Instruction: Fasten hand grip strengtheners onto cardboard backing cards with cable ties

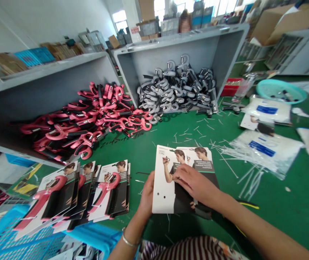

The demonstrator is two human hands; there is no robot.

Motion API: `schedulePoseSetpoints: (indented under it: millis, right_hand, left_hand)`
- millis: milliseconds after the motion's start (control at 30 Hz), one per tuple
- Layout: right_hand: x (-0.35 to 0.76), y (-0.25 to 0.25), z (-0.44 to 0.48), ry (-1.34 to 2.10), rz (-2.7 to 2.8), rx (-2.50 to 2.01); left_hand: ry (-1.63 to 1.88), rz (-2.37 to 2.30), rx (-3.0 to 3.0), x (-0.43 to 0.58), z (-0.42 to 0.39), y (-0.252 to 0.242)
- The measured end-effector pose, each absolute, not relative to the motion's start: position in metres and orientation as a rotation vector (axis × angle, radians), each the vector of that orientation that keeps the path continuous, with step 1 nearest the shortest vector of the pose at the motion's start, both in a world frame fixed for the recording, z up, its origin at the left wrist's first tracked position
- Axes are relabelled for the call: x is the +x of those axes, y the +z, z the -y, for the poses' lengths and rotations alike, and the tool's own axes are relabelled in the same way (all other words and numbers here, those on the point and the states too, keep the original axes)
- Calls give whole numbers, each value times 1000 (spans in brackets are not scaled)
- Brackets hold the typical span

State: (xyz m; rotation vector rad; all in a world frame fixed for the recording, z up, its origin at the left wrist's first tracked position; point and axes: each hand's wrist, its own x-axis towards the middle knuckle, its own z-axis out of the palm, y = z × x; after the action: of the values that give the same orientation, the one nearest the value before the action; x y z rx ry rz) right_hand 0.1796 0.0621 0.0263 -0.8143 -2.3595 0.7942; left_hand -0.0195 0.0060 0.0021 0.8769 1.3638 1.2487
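A small stack of printed backing cards (165, 173) lies on the green table in front of me. My left hand (146, 196) grips the stack's left edge, fingers curled under it. My right hand (195, 184) rests on top of the cards with fingers bent, pressing or sliding the upper card. To the left, several finished cards with pink hand grippers (105, 189) tied on lie fanned out over a blue crate (13, 240).
A heap of loose pink grippers (89, 119) fills the left bin and a heap of grey grippers (176, 90) the grey bin behind. White cable ties (241, 169) and plastic bags (265, 148) lie at the right, near a teal bowl (280, 90). Another person sits behind the bin.
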Motion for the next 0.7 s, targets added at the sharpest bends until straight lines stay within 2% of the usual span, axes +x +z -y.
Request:
schedulePoseSetpoints:
  millis: [233,367,433,567,700]
  right_hand:
    - [177,22,-60,1079,1999,-948]
    - [211,26,-46,1315,1744,-1009]
    - [247,18,-47,1172,1652,-1221]
    - [320,-14,-71,405,1903,-1834]
    - [341,-39,-98,248,1987,-1919]
  left_hand:
    - [1100,-1265,693,-27,-3,18]
    - [996,-1239,700,-26,-8,22]
    - [960,-1231,745,-27,-13,24]
    - [850,-1214,895,-21,-33,28]
    - [748,-1199,1079,-6,-60,31]
